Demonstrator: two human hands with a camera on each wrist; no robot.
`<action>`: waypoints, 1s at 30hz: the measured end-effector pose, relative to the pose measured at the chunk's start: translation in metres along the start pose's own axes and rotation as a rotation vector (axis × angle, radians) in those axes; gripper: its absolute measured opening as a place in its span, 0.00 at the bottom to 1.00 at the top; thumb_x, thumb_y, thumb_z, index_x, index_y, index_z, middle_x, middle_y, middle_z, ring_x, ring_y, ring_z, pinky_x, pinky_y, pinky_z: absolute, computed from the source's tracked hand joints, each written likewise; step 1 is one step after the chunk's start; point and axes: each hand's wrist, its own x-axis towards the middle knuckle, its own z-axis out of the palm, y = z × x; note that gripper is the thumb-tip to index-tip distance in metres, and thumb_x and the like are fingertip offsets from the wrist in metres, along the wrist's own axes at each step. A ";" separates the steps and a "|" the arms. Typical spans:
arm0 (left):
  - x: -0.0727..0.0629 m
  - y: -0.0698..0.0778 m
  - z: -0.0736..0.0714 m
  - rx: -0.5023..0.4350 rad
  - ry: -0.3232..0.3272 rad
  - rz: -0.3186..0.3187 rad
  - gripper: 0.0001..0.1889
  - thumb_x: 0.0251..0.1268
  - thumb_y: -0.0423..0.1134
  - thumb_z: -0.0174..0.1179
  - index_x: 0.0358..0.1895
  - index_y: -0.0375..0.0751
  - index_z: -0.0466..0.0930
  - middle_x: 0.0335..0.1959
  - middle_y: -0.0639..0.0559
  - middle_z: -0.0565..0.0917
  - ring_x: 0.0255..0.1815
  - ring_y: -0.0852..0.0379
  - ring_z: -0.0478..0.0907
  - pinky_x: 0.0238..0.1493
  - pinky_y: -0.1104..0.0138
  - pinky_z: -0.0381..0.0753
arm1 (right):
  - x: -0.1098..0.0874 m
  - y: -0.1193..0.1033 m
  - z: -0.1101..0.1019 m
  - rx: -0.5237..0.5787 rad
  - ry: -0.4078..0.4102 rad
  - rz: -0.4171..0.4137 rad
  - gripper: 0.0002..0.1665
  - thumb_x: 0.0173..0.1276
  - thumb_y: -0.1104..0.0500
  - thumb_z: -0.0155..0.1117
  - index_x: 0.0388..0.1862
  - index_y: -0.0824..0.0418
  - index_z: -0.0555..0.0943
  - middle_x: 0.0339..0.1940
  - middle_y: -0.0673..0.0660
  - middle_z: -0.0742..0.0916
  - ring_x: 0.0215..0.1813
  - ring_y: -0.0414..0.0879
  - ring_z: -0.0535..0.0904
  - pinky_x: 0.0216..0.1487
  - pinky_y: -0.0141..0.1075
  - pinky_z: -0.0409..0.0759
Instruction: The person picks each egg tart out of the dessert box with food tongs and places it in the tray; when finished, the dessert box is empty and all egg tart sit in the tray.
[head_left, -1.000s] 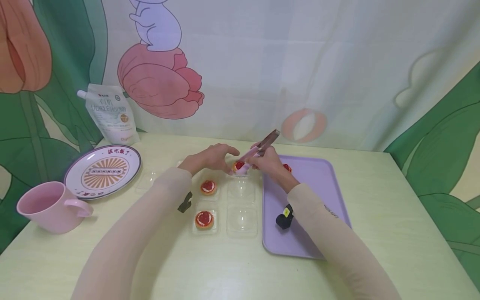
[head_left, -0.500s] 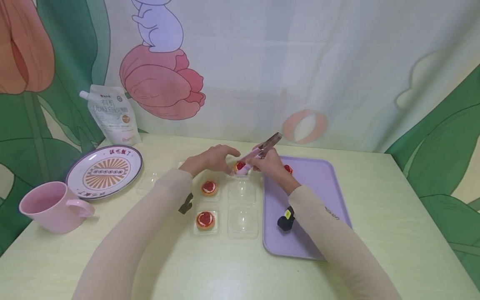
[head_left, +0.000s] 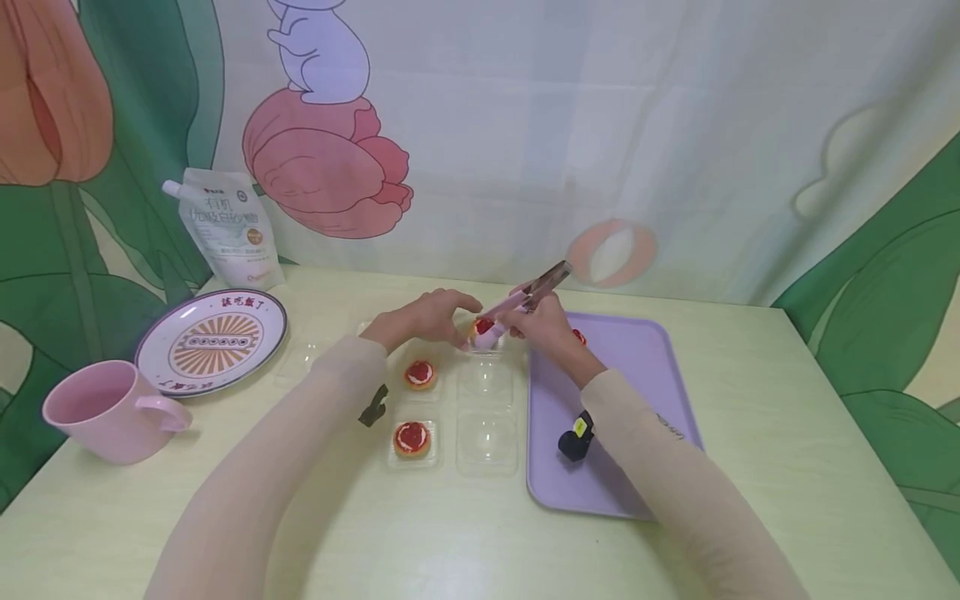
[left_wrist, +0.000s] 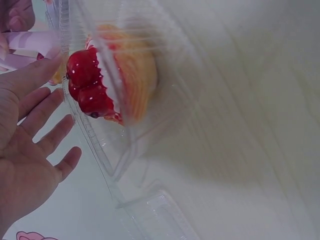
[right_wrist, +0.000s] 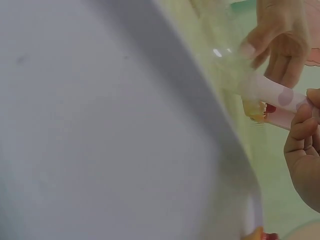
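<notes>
My right hand (head_left: 543, 323) grips tongs (head_left: 551, 279) with a metal handle end and pink arms. Between the tong tips is a small red-topped tart (head_left: 481, 327), low over a clear plastic box at the back of the group. My left hand (head_left: 431, 315) is beside that tart, thumb and fingers spread around the box's left side. In the left wrist view, the fingers of the left hand (left_wrist: 30, 160) reach along a clear box edge, beyond a boxed tart (left_wrist: 95, 85) with shiny red fruit. The right wrist view shows the pink tongs (right_wrist: 280, 95) pinched in my right fingers.
Two tarts sit in clear boxes at the front, one a front tart (head_left: 412, 439). Clear box lids (head_left: 486, 442) lie to their right. A lilac tray (head_left: 543, 467) holds another tart (head_left: 580, 337). A plate (head_left: 258, 329), pink mug (head_left: 105, 425) and pouch (head_left: 228, 229) stand left.
The tongs' handle end has shifted slightly right, and the tart between the tips shows a little differently. Both hands stay nearly in place; the whole view drifts slightly.
</notes>
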 end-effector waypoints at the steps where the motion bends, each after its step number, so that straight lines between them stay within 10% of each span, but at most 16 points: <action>1: 0.000 0.000 0.000 0.001 0.000 0.001 0.36 0.58 0.39 0.73 0.71 0.44 0.71 0.72 0.46 0.72 0.76 0.41 0.62 0.75 0.44 0.60 | -0.001 -0.002 -0.002 -0.001 0.002 -0.007 0.14 0.63 0.69 0.67 0.45 0.68 0.76 0.27 0.53 0.81 0.24 0.41 0.76 0.27 0.29 0.76; 12: 0.000 0.002 -0.002 0.012 -0.011 0.012 0.36 0.59 0.39 0.72 0.72 0.42 0.69 0.74 0.46 0.71 0.77 0.42 0.60 0.77 0.47 0.57 | -0.015 -0.035 -0.044 -0.081 0.024 -0.066 0.18 0.65 0.64 0.69 0.50 0.67 0.75 0.26 0.51 0.82 0.24 0.41 0.76 0.29 0.30 0.78; 30: 0.000 0.000 0.001 -0.005 -0.016 -0.013 0.36 0.60 0.40 0.71 0.72 0.44 0.68 0.75 0.47 0.69 0.77 0.43 0.59 0.77 0.46 0.57 | -0.052 -0.024 -0.139 -0.226 0.184 -0.075 0.18 0.68 0.63 0.66 0.51 0.69 0.72 0.31 0.47 0.83 0.26 0.37 0.78 0.33 0.26 0.81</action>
